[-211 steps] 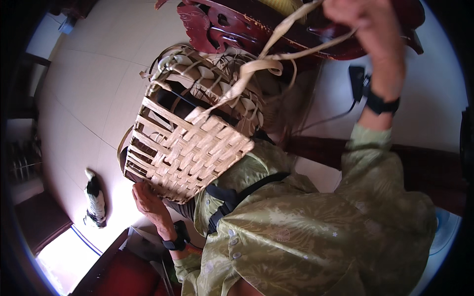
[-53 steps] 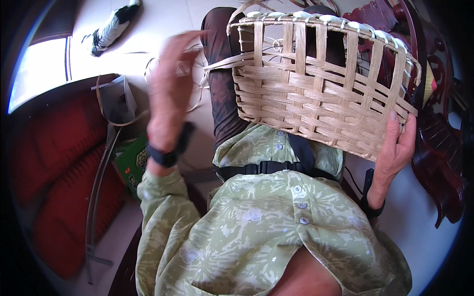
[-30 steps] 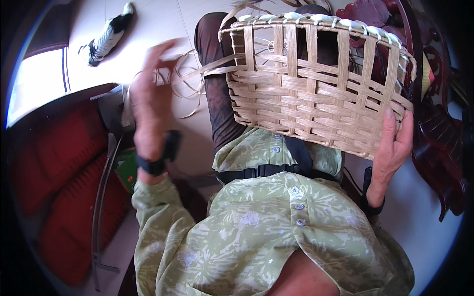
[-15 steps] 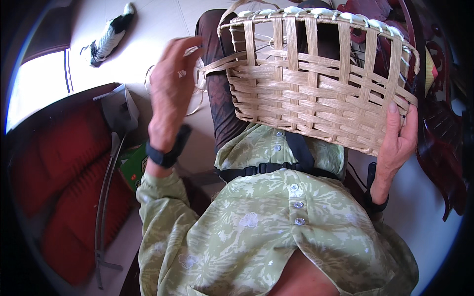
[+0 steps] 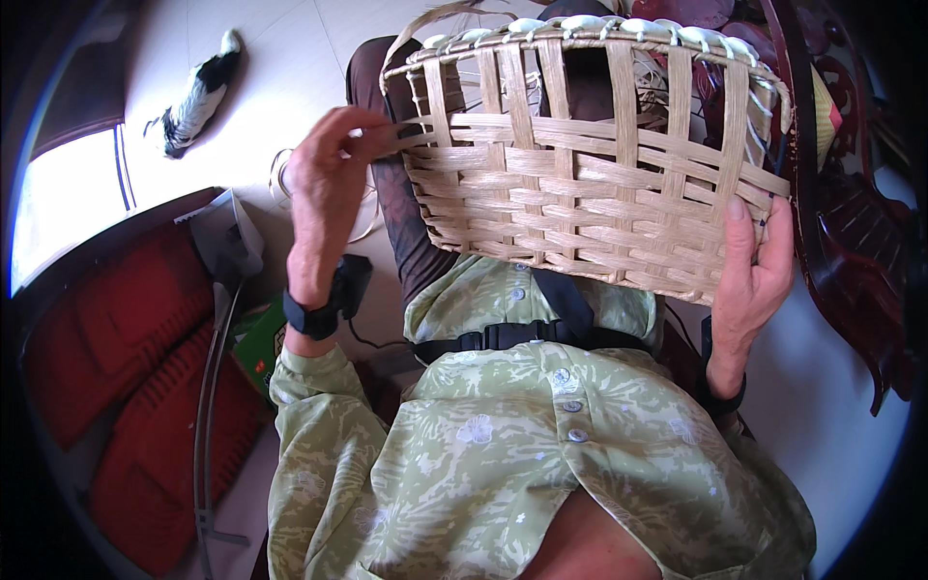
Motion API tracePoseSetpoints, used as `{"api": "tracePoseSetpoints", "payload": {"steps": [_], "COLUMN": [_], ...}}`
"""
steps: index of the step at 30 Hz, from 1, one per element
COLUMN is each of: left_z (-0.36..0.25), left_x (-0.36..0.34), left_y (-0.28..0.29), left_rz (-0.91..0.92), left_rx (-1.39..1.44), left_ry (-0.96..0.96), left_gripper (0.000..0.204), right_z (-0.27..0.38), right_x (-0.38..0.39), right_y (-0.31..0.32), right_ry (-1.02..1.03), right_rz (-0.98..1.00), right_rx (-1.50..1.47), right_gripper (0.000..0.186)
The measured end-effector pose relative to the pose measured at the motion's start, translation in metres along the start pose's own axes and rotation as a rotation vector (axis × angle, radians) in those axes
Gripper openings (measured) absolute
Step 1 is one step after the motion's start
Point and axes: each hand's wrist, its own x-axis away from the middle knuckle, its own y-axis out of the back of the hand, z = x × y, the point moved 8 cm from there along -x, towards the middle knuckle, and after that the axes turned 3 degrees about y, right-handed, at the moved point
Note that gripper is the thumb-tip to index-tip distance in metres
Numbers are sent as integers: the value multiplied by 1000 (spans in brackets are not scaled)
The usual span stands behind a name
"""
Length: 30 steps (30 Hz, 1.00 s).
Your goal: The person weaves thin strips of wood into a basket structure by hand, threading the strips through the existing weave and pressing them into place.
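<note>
A tan woven basket (image 5: pixel 570 193) rests across my lap, its side of flat interlaced strips turned toward me. White cord wraps its upper rim (image 5: pixel 580 27), and tall openings show between the uprights below it. My right hand (image 5: pixel 752 256) grips the basket's lower right corner, thumb on the outer face, the other fingers partly hidden. At the left end, my left hand (image 5: pixel 333 159) is pinched on a flat weaving strip (image 5: pixel 411 141) that runs into the basket's side. A loose loop of strip (image 5: pixel 278 179) hangs behind that hand.
Red cushions (image 5: pixel 145 387) lie at the left, beside a long-handled grey dustpan (image 5: pixel 227 237) and a green box (image 5: pixel 256 353). A black-and-white cat (image 5: pixel 198 101) lies on the tiled floor. Dark carved wooden furniture (image 5: pixel 851 261) stands close on the right.
My left hand's fingers have come in to the strip at the basket's left end. The basket and right hand sit slightly further left in the picture.
</note>
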Motion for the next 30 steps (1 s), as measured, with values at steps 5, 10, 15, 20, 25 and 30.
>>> {"api": "tracePoseSetpoints", "payload": {"steps": [5, 10, 15, 20, 25, 30], "left_z": [57, 159, 223, 96, -34, -32], "left_x": [34, 112, 171, 62, 13, -1], "left_y": [116, 310, 403, 172, -19, -18], "left_rz": [-382, -737, -656, -347, 4, 68], "left_rx": [-649, -1319, -1310, -620, -232, -36], "left_ry": [-72, 296, 793, -84, -337, -62], "left_gripper": [1, 26, 27, 36, 25, 8], "right_z": [-3, -8, -4, -2, 3, 1], "right_x": [3, 2, -3, -5, -3, 0], "right_y": [4, 4, -1, -3, -3, 0], "right_ry": [-70, -119, -74, -95, -59, -49], "right_rz": [21, 38, 59, 60, 38, 16], "right_rx": [38, 43, 10, 4, -4, 9], "right_gripper": [31, 33, 27, 25, 22, 21]}}
